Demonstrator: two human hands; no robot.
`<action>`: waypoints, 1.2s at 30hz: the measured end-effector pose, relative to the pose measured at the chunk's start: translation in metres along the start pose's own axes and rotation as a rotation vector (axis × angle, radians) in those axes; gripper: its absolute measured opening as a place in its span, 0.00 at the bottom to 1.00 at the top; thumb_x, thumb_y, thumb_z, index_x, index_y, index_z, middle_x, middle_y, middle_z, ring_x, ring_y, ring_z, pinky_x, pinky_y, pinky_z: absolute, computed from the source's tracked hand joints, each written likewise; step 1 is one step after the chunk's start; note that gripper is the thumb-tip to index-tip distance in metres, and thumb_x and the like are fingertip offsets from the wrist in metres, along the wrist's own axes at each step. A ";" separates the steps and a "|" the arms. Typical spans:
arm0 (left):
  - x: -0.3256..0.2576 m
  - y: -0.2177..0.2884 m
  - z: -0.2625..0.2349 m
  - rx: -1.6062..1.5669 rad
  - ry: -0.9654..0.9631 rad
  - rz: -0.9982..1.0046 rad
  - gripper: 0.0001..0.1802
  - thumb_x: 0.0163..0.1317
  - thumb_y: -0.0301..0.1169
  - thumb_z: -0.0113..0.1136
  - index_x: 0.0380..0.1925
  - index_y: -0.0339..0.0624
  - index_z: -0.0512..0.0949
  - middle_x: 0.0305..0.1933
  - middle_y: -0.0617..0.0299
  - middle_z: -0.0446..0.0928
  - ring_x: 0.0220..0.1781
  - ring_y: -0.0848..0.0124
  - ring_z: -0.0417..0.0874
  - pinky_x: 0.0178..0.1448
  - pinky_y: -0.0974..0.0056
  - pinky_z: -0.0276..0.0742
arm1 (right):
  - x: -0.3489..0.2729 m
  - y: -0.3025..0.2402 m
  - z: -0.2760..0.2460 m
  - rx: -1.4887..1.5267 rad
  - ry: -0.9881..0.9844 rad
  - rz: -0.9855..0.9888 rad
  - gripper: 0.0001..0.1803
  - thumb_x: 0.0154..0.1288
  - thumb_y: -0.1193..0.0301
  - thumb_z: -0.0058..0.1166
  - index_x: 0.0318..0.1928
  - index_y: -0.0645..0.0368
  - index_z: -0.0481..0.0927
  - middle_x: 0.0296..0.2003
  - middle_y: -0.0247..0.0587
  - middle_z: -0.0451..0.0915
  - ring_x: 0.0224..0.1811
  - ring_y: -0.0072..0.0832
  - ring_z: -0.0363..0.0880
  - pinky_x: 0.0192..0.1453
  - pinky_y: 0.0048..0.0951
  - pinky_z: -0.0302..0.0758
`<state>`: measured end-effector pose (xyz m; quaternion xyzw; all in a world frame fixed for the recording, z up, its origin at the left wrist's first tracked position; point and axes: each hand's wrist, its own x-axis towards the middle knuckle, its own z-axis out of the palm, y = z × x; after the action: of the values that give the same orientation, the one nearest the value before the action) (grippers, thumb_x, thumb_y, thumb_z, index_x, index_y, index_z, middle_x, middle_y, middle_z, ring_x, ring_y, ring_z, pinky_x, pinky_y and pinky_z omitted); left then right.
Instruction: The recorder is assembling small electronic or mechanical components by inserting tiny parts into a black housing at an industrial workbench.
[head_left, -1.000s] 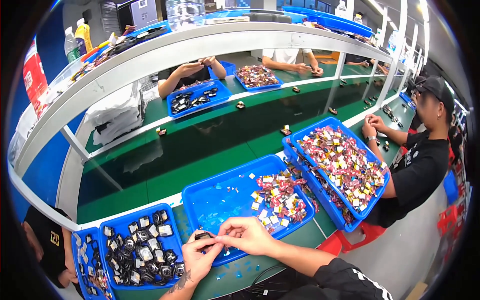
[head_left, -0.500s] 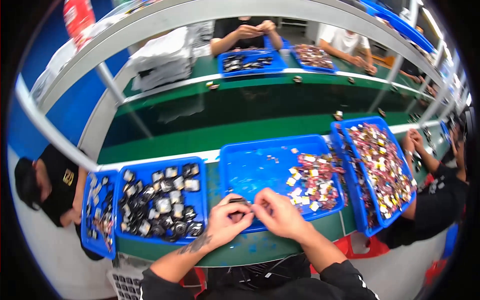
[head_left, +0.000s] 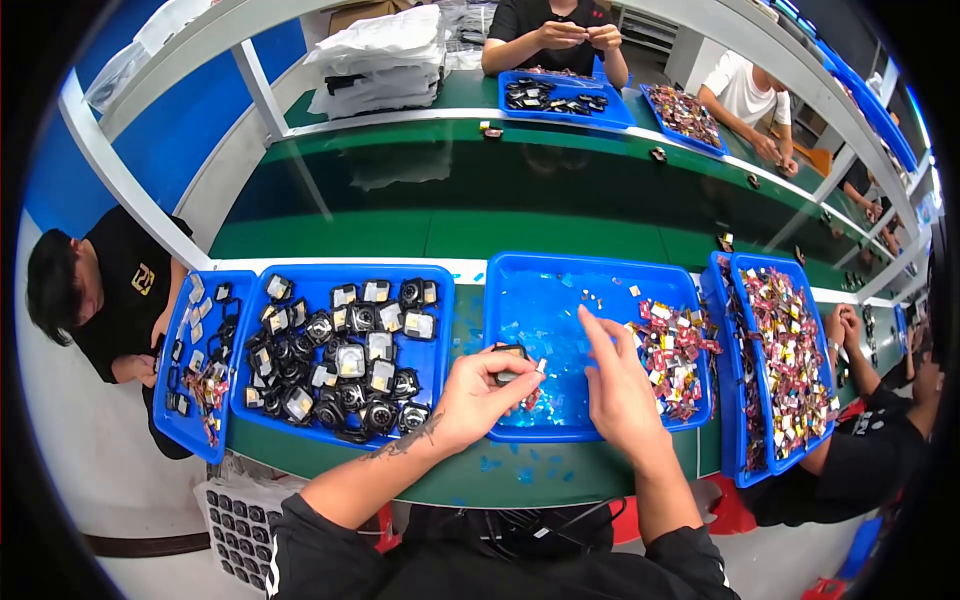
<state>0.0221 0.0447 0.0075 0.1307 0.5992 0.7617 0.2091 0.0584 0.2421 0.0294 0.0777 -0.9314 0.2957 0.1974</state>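
My left hand (head_left: 475, 400) is closed on a small black housing (head_left: 510, 352), pinched between thumb and fingers over the near left of a blue tray (head_left: 590, 436). A small reddish and white piece shows below the thumb; whether it is joined to the housing I cannot tell. My right hand (head_left: 622, 395) is apart from it, its fingers spread and holding nothing. Beside that hand, in the tray's right part, lies a heap of small red, yellow and white parts (head_left: 668, 365). Bits of blue film (head_left: 520, 330) are scattered over the tray floor.
To the left, a blue tray (head_left: 345, 268) holds black housings with round lenses and pale squares. A narrower tray (head_left: 170, 425) stands beyond it. Overfilled trays of red parts (head_left: 790, 360) stand at right. A green belt (head_left: 450, 200) runs behind, under a white frame (head_left: 268, 90); co-workers sit around.
My hands have come apart: the right has moved off to the right and spread its fingers. My left hand keeps the black housing. The head view has shifted.
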 end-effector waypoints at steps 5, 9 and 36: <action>-0.002 0.004 -0.005 -0.180 -0.201 -0.103 0.07 0.66 0.27 0.59 0.38 0.34 0.81 0.30 0.62 0.79 0.27 0.80 0.75 0.29 0.75 0.69 | -0.007 -0.012 -0.003 0.836 -0.275 0.181 0.15 0.63 0.82 0.55 0.51 0.65 0.79 0.46 0.42 0.77 0.45 0.22 0.78 0.43 0.22 0.77; -0.006 0.002 -0.001 -0.112 -0.184 -0.153 0.11 0.69 0.30 0.55 0.47 0.38 0.78 0.34 0.65 0.77 0.28 0.81 0.75 0.31 0.75 0.72 | -0.012 -0.004 0.017 1.156 -0.134 0.234 0.04 0.64 0.82 0.54 0.40 0.66 0.75 0.41 0.41 0.77 0.41 0.24 0.79 0.41 0.22 0.79; -0.006 0.011 -0.002 -0.102 -0.146 0.106 0.23 0.72 0.22 0.46 0.67 0.33 0.63 0.61 0.52 0.73 0.61 0.70 0.75 0.65 0.63 0.73 | 0.018 -0.054 -0.003 0.452 -0.062 0.173 0.04 0.57 0.80 0.62 0.33 0.65 0.82 0.27 0.40 0.83 0.22 0.21 0.75 0.26 0.23 0.72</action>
<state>0.0251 0.0381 0.0182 0.2064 0.5352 0.7896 0.2179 0.0566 0.1997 0.0670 0.0490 -0.8504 0.5098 0.1203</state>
